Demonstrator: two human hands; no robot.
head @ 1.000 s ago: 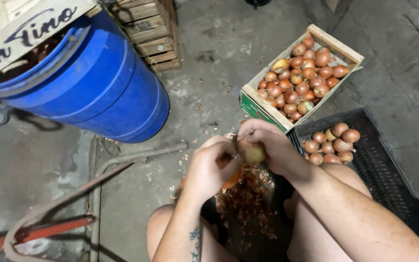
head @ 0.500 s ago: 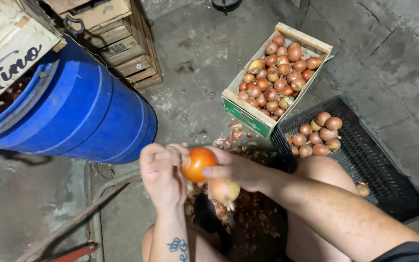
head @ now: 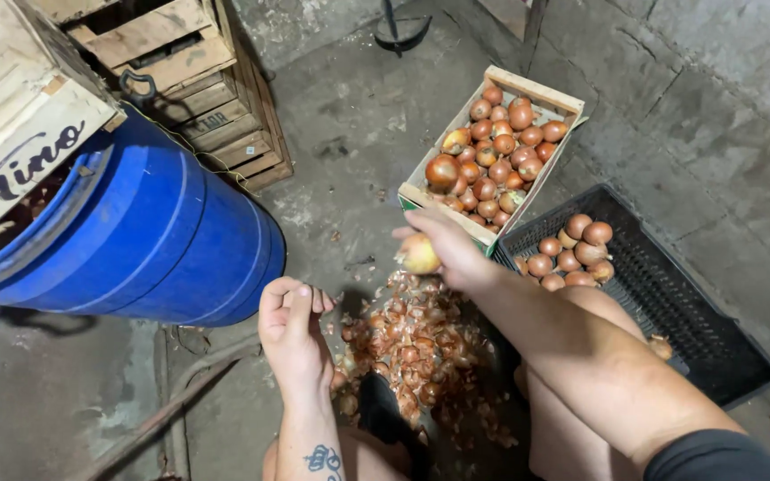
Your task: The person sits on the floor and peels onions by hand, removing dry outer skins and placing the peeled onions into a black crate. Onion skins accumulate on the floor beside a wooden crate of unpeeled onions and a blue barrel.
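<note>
Single head-mounted view, facing steeply down at the floor (head: 349, 142). Hands and knees lie close below. No second view.

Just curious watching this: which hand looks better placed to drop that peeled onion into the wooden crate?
The right hand, probably. It already holds the onion and reaches out beside the wooden crate. The left hand is empty, loosely curled, back over the pile of skins.

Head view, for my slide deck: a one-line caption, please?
Right hand holds a peeled onion near the wooden crate; left hand empty.
</note>
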